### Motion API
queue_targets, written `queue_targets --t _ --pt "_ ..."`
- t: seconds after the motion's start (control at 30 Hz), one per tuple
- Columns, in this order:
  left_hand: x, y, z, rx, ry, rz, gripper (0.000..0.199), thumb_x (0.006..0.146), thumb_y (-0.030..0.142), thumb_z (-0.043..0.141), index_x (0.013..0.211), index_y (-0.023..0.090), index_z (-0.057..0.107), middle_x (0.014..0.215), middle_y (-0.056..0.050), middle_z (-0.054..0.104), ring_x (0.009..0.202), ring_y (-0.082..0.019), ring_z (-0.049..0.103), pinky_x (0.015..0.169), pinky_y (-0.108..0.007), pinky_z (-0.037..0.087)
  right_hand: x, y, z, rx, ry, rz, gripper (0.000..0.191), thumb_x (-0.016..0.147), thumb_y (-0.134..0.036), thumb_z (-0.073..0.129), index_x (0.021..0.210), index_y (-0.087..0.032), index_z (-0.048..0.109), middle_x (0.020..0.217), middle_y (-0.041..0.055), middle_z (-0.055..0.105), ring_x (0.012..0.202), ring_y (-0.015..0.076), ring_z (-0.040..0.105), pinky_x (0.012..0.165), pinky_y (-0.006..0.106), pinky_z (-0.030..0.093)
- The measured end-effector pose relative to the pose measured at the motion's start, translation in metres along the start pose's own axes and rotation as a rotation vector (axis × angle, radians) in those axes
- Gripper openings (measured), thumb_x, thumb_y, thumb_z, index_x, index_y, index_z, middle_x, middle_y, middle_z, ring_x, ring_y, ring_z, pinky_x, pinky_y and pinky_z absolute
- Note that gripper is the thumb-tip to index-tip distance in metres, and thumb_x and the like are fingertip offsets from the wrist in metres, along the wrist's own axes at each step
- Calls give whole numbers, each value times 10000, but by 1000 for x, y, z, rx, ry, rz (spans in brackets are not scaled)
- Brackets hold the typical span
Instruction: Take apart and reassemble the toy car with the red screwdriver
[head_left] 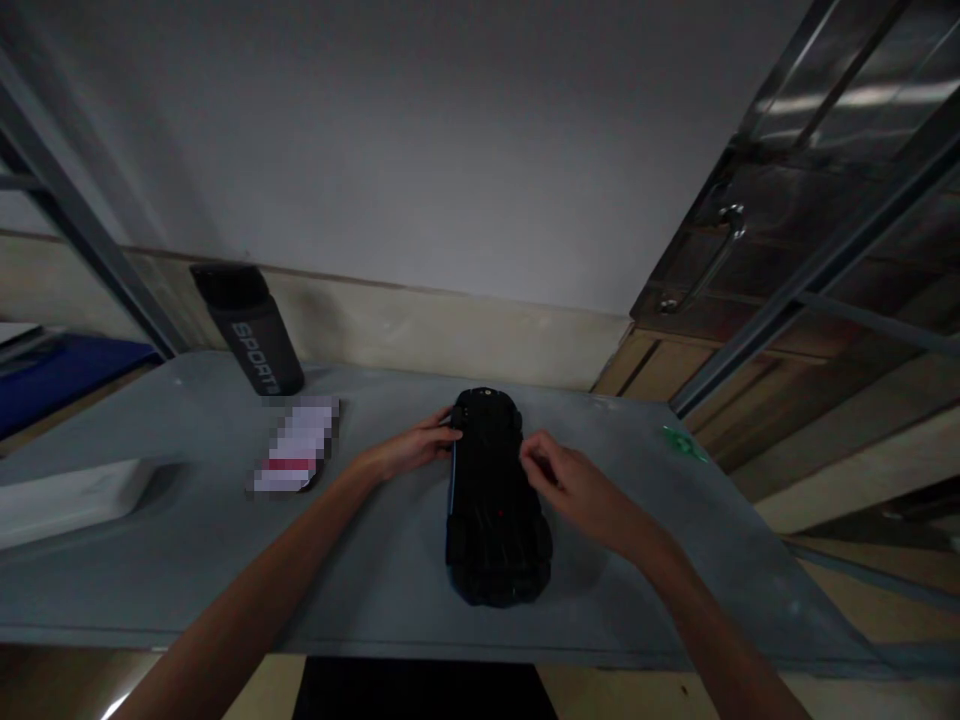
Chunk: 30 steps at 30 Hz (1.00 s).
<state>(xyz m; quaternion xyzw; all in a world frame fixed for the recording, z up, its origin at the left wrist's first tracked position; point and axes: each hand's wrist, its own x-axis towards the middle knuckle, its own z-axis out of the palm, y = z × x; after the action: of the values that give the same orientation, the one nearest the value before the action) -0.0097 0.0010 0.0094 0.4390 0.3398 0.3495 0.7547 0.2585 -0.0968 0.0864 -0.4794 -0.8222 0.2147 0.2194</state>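
Observation:
A dark toy car lies upside down on the grey table, its black underside and wheels facing up and a little blue showing along its left edge. My left hand grips the far left side of the car by a front wheel, thumb on its edge. Beside the car's right edge, my right hand is closed in a pinch, thumb and fingertips together. Whatever those fingers may hold is too small or hidden to make out. A tiny red dot shows on the underside.
A black bottle marked SPORT stands at the back left. In front of it lies a blurred-out phone-like item. A white long object is at the far left. Something small and green lies near the right edge of the table.

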Motion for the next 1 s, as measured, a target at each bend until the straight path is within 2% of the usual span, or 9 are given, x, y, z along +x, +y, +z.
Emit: queue_targets --t 0.1,0.3,0.47,0.73,1.0 --pt "-1 0 0 -8 0 -7 832 844 186 809 1607 256 484 1401 -106 717 1229 -246 672 1085 -382 485 28 -26 10 -113 -81 -64 110 1078 -226 449 1112 -214 553 986 56 739 845 195 696 784 322 460" --pt "-1 -2 -2 -28 -8 -7 762 902 121 697 1618 199 450 1091 -54 801 1100 -236 713 1029 -364 505 60 -42 16 -420 -263 -154 210 1120 -261 465 1148 -147 639 959 116 782 841 235 737 708 318 432" --pt "0 -2 -2 -37 -42 6 707 905 115 676 1579 232 501 1137 -36 799 1125 -238 715 1003 -336 515 66 -50 9 -557 -342 -197 289 1147 -278 425 1186 -108 656 1004 156 800 842 256 757 688 333 430" --pt "2 -3 -3 -35 -73 21 713 870 132 738 1550 199 533 1147 -64 802 1053 -226 725 981 -327 526 74 -56 13 -552 -330 -223 234 1131 -272 470 1128 -147 668 998 136 804 821 240 740 651 325 402" --pt "-1 -1 -1 -19 -56 15 637 903 120 689 1523 178 555 1096 -71 805 1079 -255 720 996 -368 496 80 -42 15 -406 -357 -182 159 1108 -302 556 1124 -195 674 1020 88 793 850 218 707 670 308 366"
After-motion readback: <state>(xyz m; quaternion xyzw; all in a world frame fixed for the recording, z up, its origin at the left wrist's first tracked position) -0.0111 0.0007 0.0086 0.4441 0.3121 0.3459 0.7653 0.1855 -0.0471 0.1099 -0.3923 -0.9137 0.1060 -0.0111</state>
